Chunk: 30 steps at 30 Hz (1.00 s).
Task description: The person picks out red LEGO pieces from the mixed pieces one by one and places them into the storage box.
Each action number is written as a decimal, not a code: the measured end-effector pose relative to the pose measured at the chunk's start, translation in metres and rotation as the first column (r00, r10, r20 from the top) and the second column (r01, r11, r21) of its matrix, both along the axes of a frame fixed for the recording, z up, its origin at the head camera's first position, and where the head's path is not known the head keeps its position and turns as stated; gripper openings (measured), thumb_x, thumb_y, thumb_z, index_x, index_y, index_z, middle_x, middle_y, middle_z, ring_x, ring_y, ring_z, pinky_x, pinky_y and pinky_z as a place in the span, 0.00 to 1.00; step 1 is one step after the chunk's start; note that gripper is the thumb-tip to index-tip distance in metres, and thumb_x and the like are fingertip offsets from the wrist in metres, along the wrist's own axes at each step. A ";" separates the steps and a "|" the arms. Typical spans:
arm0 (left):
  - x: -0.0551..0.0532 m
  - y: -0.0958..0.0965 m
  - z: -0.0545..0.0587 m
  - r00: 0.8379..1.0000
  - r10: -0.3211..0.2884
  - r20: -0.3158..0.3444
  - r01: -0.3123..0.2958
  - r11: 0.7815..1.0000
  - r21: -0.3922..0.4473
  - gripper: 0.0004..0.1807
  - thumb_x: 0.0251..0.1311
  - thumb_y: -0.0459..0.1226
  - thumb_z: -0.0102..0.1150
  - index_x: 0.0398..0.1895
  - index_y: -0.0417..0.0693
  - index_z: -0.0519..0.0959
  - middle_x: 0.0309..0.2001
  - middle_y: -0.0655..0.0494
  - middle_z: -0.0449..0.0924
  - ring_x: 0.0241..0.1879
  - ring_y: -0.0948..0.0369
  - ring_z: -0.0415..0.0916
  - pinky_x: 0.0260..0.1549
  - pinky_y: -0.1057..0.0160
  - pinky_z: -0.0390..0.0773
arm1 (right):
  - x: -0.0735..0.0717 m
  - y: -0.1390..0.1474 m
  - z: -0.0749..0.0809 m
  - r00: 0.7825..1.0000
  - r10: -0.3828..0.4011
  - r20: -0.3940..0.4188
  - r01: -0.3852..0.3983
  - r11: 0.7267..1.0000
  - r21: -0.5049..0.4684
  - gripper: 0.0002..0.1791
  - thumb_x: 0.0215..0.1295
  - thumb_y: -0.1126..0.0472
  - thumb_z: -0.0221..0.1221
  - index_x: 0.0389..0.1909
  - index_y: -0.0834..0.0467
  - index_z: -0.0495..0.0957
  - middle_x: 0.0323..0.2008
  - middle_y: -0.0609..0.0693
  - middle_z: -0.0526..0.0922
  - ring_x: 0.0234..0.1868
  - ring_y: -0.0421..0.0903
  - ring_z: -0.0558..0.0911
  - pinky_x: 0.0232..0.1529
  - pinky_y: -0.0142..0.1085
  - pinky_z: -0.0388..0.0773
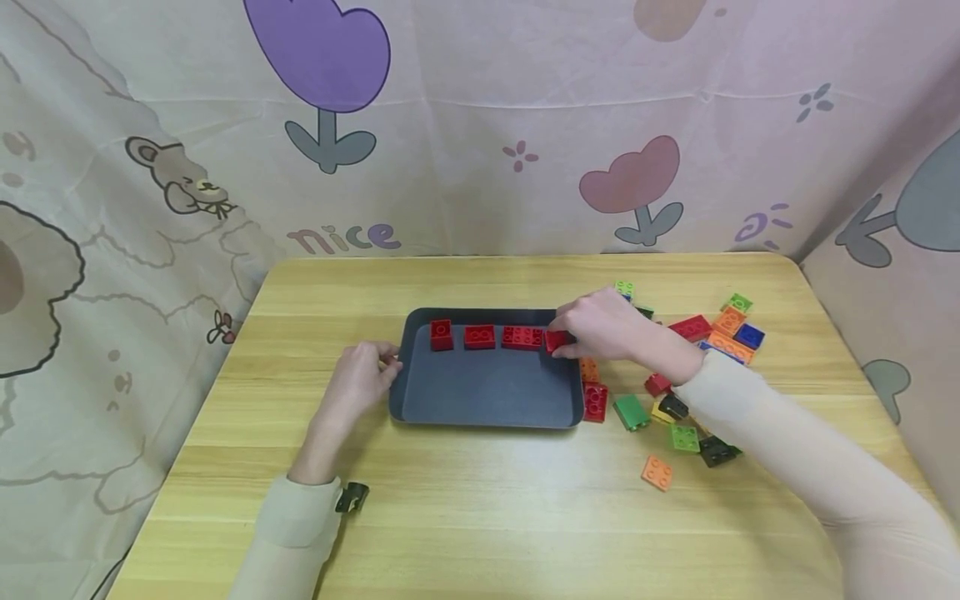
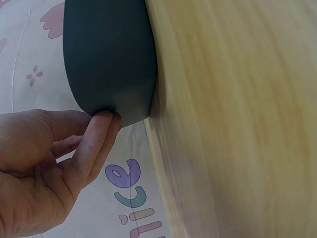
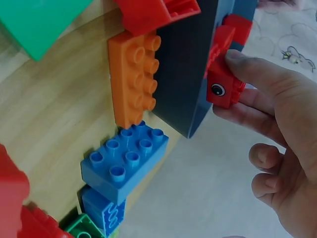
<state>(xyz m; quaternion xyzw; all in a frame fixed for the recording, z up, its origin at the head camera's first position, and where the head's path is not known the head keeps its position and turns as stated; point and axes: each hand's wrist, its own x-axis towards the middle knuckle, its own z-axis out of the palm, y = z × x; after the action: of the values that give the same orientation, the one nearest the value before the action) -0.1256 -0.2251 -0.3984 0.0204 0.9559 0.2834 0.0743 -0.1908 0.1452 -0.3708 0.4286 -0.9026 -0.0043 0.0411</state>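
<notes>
A dark grey-blue tray [image 1: 487,392] lies on the wooden table, with three red bricks along its far side: a left one [image 1: 441,337], a middle one [image 1: 480,337] and a longer studded one [image 1: 522,337]. At the tray's far right corner, my right hand [image 1: 611,323] pinches another red brick [image 3: 220,87] between thumb and fingers. An eye is printed on that brick's side in the right wrist view. My left hand [image 1: 360,379] pinches the tray's left rim, thumb and fingertips meeting at the wall in the left wrist view.
Right of the tray lie an orange brick [image 3: 133,82], a blue brick [image 3: 126,158], a red brick [image 1: 595,402] and a green brick [image 1: 632,412]. Several more mixed bricks spread under and beyond the right forearm. A flat orange brick [image 1: 657,472] sits nearer the front. Patterned cloth [image 1: 480,167] hangs behind.
</notes>
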 end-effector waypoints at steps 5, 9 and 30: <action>0.000 0.000 0.001 1.000 -0.001 0.001 0.001 1.000 -0.002 0.18 0.70 0.28 0.61 0.60 0.29 0.82 0.47 0.37 0.89 0.39 0.51 0.89 0.32 0.62 0.87 | -0.002 -0.001 -0.006 1.000 -0.001 -0.007 0.001 1.000 0.015 0.20 0.57 0.42 0.77 0.44 0.50 0.93 0.34 0.46 0.92 0.17 0.37 0.71 0.14 0.28 0.55; 0.000 0.000 0.000 1.000 0.000 -0.001 0.000 1.000 -0.005 0.17 0.70 0.28 0.61 0.60 0.29 0.82 0.47 0.37 0.89 0.38 0.51 0.89 0.31 0.62 0.86 | -0.005 -0.001 -0.011 1.000 -0.007 -0.013 0.007 1.000 0.025 0.21 0.57 0.42 0.77 0.45 0.51 0.93 0.37 0.47 0.93 0.18 0.38 0.73 0.14 0.29 0.55; 0.000 0.000 -0.001 1.000 -0.002 -0.009 0.002 1.000 -0.011 0.17 0.70 0.28 0.61 0.59 0.29 0.82 0.47 0.37 0.89 0.38 0.52 0.88 0.31 0.62 0.86 | -0.011 -0.009 -0.022 1.000 -0.023 0.007 0.021 0.991 0.130 0.18 0.59 0.43 0.76 0.42 0.51 0.92 0.28 0.46 0.89 0.18 0.39 0.71 0.16 0.29 0.55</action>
<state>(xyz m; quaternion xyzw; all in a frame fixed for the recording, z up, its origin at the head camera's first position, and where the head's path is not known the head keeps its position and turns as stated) -0.1257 -0.2250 -0.3990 0.0221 0.9577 0.2781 0.0706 -0.2015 0.1362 -0.3927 0.4203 -0.9052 -0.0616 0.0094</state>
